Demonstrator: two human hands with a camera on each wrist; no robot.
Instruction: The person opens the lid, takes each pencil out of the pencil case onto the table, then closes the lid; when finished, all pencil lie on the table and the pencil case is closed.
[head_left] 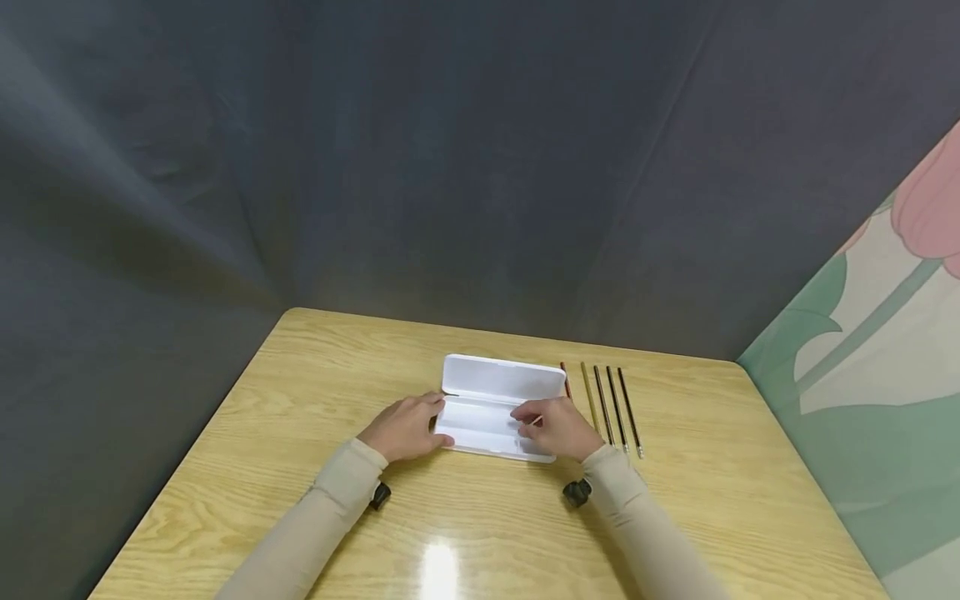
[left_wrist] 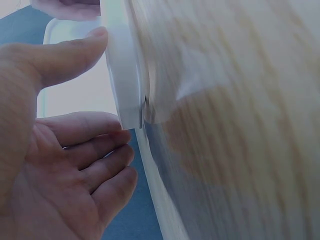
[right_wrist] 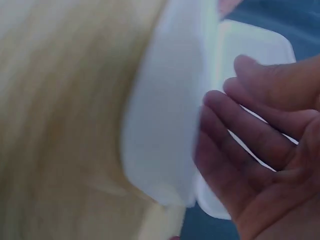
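Note:
A white pencil case [head_left: 480, 442] lies opened on the table, its lid [head_left: 498, 377] raised at the back. My left hand [head_left: 405, 427] holds the case's left end, thumb at the front edge and fingers along the side. Over the right part of the tray hovers my right hand [head_left: 558, 427], its fingers loosely bent. In the right wrist view, nothing shows between the right thumb [right_wrist: 277, 82] and the fingers. The bottom of the case [head_left: 472, 417] looks bare where it shows; its right end is partly hidden by the right hand.
Right of the case, several pencils lie side by side: a red pencil [head_left: 564, 369] partly hidden, a gold pencil [head_left: 588, 392] and dark pencils [head_left: 628, 408] with pale near ends. A dark curtain [head_left: 480, 167] stands behind the wooden table [head_left: 337, 358]; a flowered cloth [head_left: 862, 375] hangs at right.

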